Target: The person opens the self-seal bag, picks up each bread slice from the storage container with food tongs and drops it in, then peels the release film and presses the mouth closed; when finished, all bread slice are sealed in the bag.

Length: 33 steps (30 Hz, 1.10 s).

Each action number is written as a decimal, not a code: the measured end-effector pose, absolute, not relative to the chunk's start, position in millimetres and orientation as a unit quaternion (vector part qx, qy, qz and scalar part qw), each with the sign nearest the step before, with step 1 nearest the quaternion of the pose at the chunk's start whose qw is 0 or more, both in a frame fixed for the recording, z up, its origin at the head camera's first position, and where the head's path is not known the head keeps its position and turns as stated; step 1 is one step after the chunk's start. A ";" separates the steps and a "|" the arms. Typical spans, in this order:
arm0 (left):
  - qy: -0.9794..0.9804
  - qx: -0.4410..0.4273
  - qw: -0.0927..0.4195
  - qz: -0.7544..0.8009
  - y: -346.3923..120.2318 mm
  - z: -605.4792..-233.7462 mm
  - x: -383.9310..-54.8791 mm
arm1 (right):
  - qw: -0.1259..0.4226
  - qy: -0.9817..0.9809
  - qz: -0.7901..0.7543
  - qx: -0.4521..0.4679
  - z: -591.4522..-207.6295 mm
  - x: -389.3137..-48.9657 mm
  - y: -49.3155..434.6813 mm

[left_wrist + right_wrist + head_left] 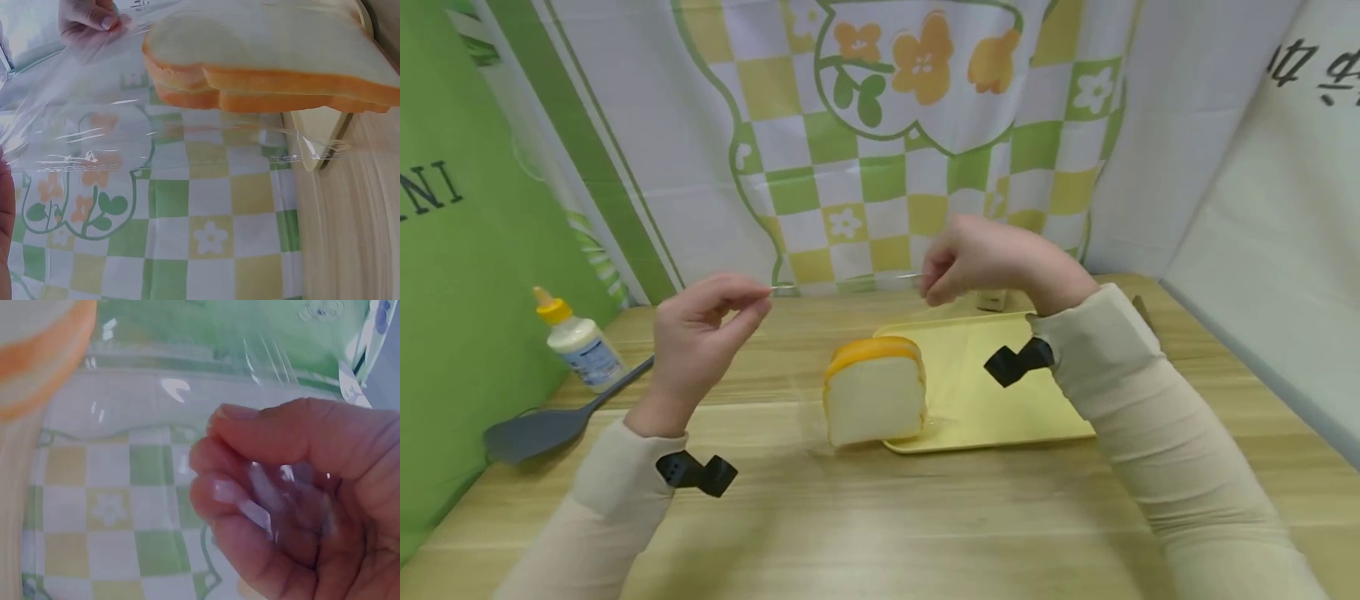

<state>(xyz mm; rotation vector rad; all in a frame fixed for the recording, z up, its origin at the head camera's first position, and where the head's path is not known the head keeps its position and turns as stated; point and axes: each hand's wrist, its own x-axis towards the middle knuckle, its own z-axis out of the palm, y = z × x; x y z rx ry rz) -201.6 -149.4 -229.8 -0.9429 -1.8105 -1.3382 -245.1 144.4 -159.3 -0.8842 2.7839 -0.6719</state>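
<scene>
Bread slices (876, 392), white with an orange-brown crust, stand inside a clear plastic bag (81, 147) and overlap the left end of a yellow tray (977, 408) in the head view. My left hand (703, 333) pinches the bag's top edge at the left between thumb and fingers. At the right end of that edge, my right hand (977, 258) grips the film, and crumpled plastic shows among its curled fingers in the right wrist view. Between both hands the edge is stretched nearly straight, above and behind the bread.
At the left lies a grey spatula (542, 432), beside a squeeze bottle (585, 350) with a yellow cap. A small pale object (992, 300) sits behind the tray, partly hidden by my right arm. A printed checkered cloth (887, 179) hangs along the table's back.
</scene>
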 end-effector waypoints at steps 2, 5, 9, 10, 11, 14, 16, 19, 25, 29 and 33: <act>-0.687 -0.362 0.340 -0.531 -152.1 -232.4 -200.0 | 0.077 0.926 -0.234 -0.288 -161.4 -244.7 152.9; -0.662 -0.365 0.329 -0.565 -154.2 -237.8 -197.2 | 0.080 0.916 -0.270 -0.285 -168.2 -243.3 166.2; -0.638 -0.370 0.328 -0.591 -153.8 -243.4 -194.6 | 0.068 0.881 -0.363 -0.297 -187.1 -244.0 182.1; -0.634 -0.371 0.330 -0.593 -153.1 -243.9 -194.5 | 0.058 0.869 -0.389 -0.302 -192.9 -244.7 185.2; -0.634 -0.369 0.335 -0.592 -152.4 -244.0 -194.4 | 0.048 0.857 -0.414 -0.304 -198.8 -245.6 187.6; -0.636 -0.358 0.343 -0.591 -149.9 -243.4 -194.4 | 0.012 0.820 -0.485 -0.304 -215.0 -248.1 190.7; -0.647 -0.342 0.356 -0.581 -149.1 -242.1 -194.1 | -0.011 0.800 -0.520 -0.301 -223.1 -249.0 189.7; -0.661 -0.315 0.375 -0.568 -151.3 -239.1 -193.0 | -0.033 0.780 -0.551 -0.294 -228.9 -248.3 183.7; -0.635 -0.288 0.398 -0.596 -168.7 -227.9 -190.8 | -0.070 0.732 -0.604 -0.307 -226.3 -241.4 157.5; -0.589 -0.275 0.394 -0.650 -186.4 -223.2 -184.3 | -0.061 0.699 -0.640 -0.313 -229.6 -234.5 133.0; -0.567 -0.232 0.382 -0.692 -204.2 -221.8 -179.4 | -0.038 0.713 -0.626 -0.313 -235.3 -229.6 112.0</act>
